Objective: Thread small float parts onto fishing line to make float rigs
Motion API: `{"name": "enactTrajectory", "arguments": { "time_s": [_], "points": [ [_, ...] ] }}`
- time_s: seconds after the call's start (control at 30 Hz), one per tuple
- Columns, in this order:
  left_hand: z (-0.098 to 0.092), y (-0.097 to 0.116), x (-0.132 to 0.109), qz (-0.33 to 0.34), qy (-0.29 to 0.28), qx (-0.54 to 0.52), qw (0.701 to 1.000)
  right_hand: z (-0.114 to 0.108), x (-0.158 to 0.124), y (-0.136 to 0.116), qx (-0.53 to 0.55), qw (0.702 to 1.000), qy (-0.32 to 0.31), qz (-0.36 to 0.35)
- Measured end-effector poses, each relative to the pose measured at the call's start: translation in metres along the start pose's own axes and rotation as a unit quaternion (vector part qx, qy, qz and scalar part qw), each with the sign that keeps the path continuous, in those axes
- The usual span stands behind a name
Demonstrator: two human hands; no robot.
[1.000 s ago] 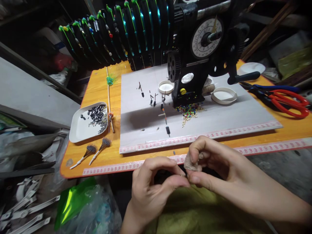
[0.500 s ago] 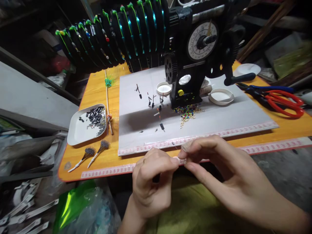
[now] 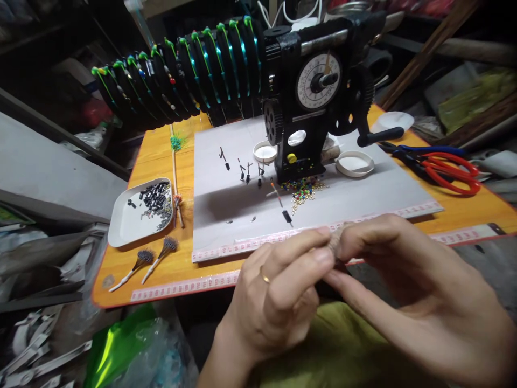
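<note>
My left hand [image 3: 278, 293], with a ring on one finger, is closed in a pinch just past the table's front edge. Its fingertips meet those of my right hand [image 3: 407, 285], which is pinched too and has tan wrapping on its index fingertip. Whatever lies between the fingers is hidden or too small to make out. Behind the hands, a small black cylinder [image 3: 286, 217] with a thin orange-tipped stick hangs tilted. Beyond it are several similar black pieces and a heap of coloured beads [image 3: 305, 186] on the white board [image 3: 226, 237].
A black machine [image 3: 301, 129] with a dial [image 3: 319, 81], a crank handle [image 3: 382, 136] and a ribbed drum [image 3: 181, 75] stands at the back. Left is a white tray [image 3: 121, 226] of small dark parts; right are red-handled scissors [image 3: 452, 172]. A measuring tape [image 3: 181, 288] lines the table edge.
Both hands have moved a little to the right. My left fingers now reach over the right fingertips. The hanging black cylinder has swung to the right, and the whole view has shifted slightly.
</note>
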State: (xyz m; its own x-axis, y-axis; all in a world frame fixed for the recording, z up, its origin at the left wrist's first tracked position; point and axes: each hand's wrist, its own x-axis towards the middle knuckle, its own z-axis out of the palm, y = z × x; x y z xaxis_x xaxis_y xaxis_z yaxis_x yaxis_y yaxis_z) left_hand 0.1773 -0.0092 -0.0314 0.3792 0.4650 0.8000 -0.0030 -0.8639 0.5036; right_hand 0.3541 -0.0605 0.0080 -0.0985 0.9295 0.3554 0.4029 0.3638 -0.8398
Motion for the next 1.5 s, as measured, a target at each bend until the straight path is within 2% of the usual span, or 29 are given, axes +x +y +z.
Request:
{"name": "enactTrajectory", "arguments": {
  "time_s": [0.2, 0.3, 0.37, 0.43, 0.5, 0.6, 0.63, 0.7, 0.77, 0.83, 0.93, 1.03, 1.13, 1.33, 1.5],
  "points": [
    [-0.016, 0.000, 0.023, -0.002, -0.031, 0.100, 0.995, -0.017, 0.011, -0.004, -0.082, 0.996, -0.026, -0.019],
    [-0.025, 0.005, 0.027, -0.026, -0.058, 0.124, 0.990, -0.020, 0.016, -0.007, -0.125, 0.990, -0.051, -0.048],
    [-0.026, 0.007, 0.026, -0.035, -0.056, 0.119, 0.991, -0.017, 0.018, -0.008, -0.123, 0.990, -0.050, -0.055],
    [-0.025, 0.010, 0.023, -0.054, -0.031, 0.083, 0.995, -0.011, 0.020, -0.010, -0.061, 0.997, -0.024, -0.040],
    [-0.022, 0.012, 0.019, -0.095, 0.017, 0.034, 0.995, -0.002, 0.021, -0.010, 0.055, 0.998, 0.015, -0.008],
    [-0.021, 0.016, 0.015, -0.160, 0.071, -0.012, 0.985, 0.009, 0.022, -0.006, 0.182, 0.980, 0.078, -0.009],
    [-0.022, 0.018, 0.014, -0.174, 0.081, -0.020, 0.981, 0.010, 0.022, -0.003, 0.174, 0.980, 0.088, -0.036],
    [-0.024, 0.020, 0.013, -0.195, 0.091, -0.029, 0.976, 0.008, 0.021, 0.005, 0.083, 0.986, 0.063, -0.128],
    [-0.026, 0.020, 0.013, -0.208, 0.093, -0.029, 0.973, 0.002, 0.019, 0.013, -0.048, 0.975, -0.006, -0.216],
    [-0.029, 0.019, 0.012, -0.210, 0.085, -0.027, 0.974, -0.004, 0.019, 0.018, -0.136, 0.957, -0.064, -0.250],
    [-0.031, 0.017, 0.011, -0.206, 0.075, -0.018, 0.975, -0.007, 0.019, 0.019, -0.177, 0.956, -0.098, -0.214],
    [-0.032, 0.016, 0.010, -0.202, 0.071, -0.002, 0.977, -0.004, 0.021, 0.015, -0.169, 0.971, -0.080, -0.150],
    [-0.033, 0.015, 0.010, -0.195, 0.068, 0.010, 0.978, -0.001, 0.022, 0.013, -0.155, 0.978, -0.077, -0.114],
    [-0.035, 0.010, 0.009, -0.189, 0.064, 0.034, 0.979, -0.003, 0.024, 0.011, -0.147, 0.983, -0.037, -0.108],
    [-0.037, 0.007, 0.011, -0.170, 0.066, 0.073, 0.981, -0.007, 0.022, 0.019, -0.185, 0.967, -0.067, -0.161]
  ]
}}
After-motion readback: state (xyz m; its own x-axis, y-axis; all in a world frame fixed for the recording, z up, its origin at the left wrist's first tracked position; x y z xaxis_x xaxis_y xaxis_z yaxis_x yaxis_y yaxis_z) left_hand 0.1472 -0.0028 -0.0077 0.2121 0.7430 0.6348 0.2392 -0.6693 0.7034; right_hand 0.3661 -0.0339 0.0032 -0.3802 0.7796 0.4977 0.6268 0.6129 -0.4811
